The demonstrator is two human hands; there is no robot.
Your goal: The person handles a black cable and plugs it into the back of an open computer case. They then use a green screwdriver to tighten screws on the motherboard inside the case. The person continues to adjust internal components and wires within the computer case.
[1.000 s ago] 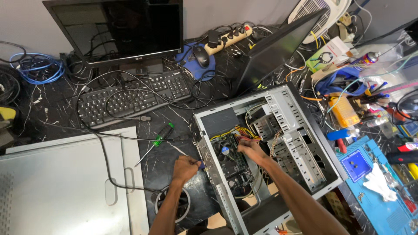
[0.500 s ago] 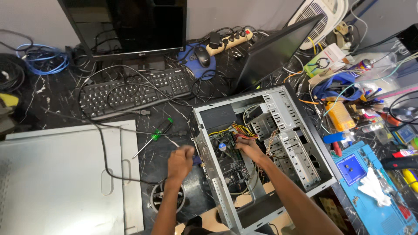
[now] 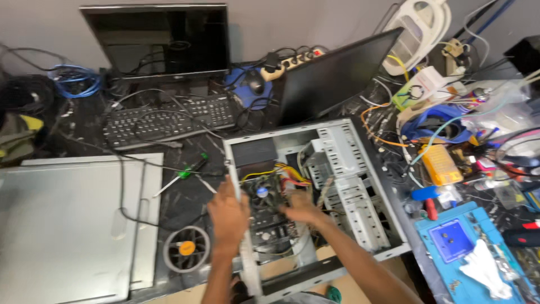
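Gripping the near left wall of the open computer case [image 3: 360, 186], your left hand [image 3: 228, 217] is curled over that metal edge, while your right hand [image 3: 301, 209] reaches inside with fingers spread loosely over the motherboard [image 3: 264, 211]; whether it pinches anything there you cannot tell through the blur. The case lies on its side on the dark worktop [image 3: 185, 197], holding the board, a bundle of yellow and red wires [image 3: 281, 171], a dark power supply [image 3: 254, 151] at its far corner and silver drive cages [image 3: 343, 152] on the right. Just left of it lie a green-handled screwdriver [image 3: 183, 174] and a round cooling fan [image 3: 187, 247], with the removed grey side panel [image 3: 62, 225] beyond. A black keyboard [image 3: 169, 121] sits further back.
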